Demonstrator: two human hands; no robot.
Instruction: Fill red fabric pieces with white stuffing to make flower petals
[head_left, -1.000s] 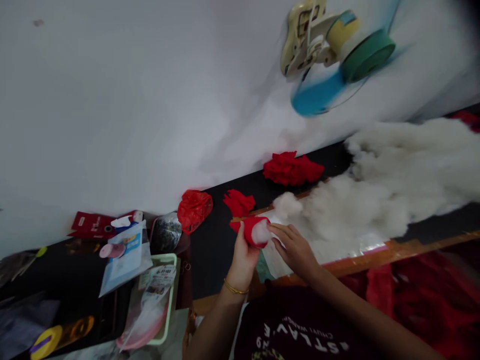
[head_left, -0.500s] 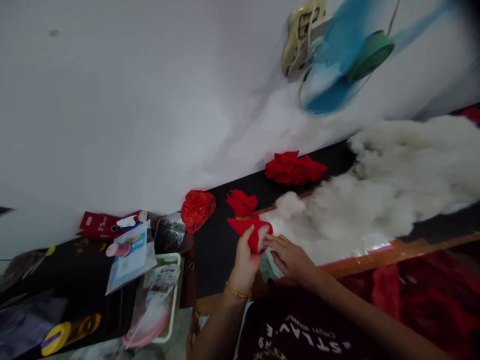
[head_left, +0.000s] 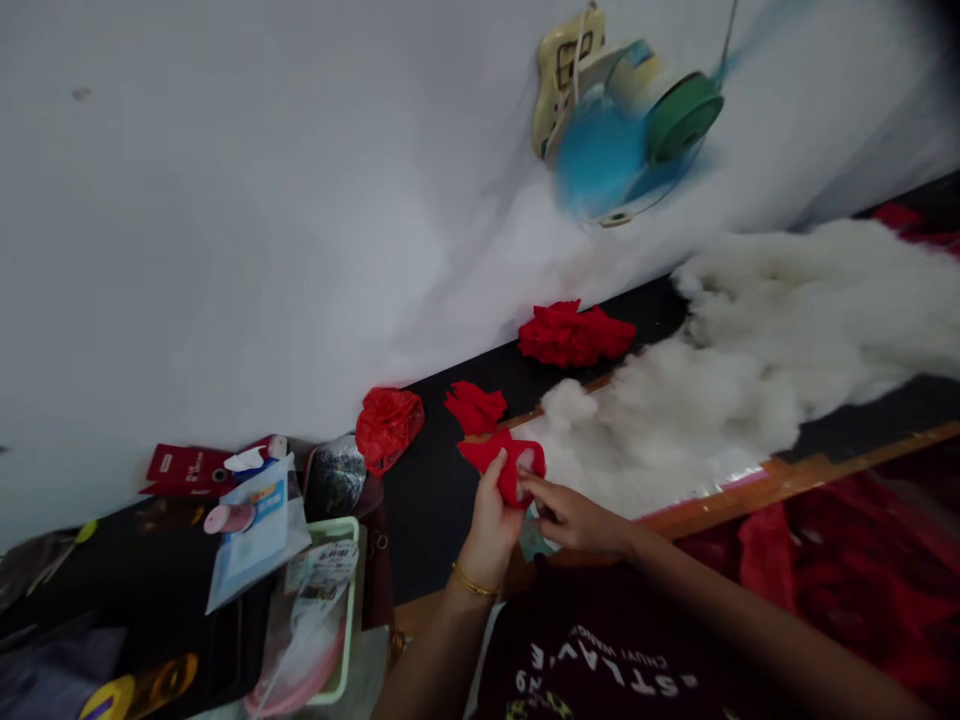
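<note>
In the head view, the only one given, a red fabric piece (head_left: 487, 452) was held above the worktop (head_left: 424, 545), just to the near side of a small red cloth bunch (head_left: 476, 408), its tapered end to the left and its mouth to the right. It was clasped in the left hand (head_left: 491, 515), the thumb laid along the near face; white filling (head_left: 527, 460) was seen in the mouth, touched by the fingertips of the right hand (head_left: 574, 515). Whether that right grip was pinched on the filling or only pressed against it could not be told. The piece was judged light, soft and unlikely to slip or break; it would be best held round the body, the rim left free. To the right, a white fibre heap (head_left: 720, 390) was spread, likely springy and easily pulled apart. Among the containers, a pale green basket (head_left: 354, 610) at the near left was filled with a printed clear bag (head_left: 322, 580) and a pink item (head_left: 300, 675); the contents of the red plastic bag (head_left: 388, 428), farther off, could not be made out.
</note>
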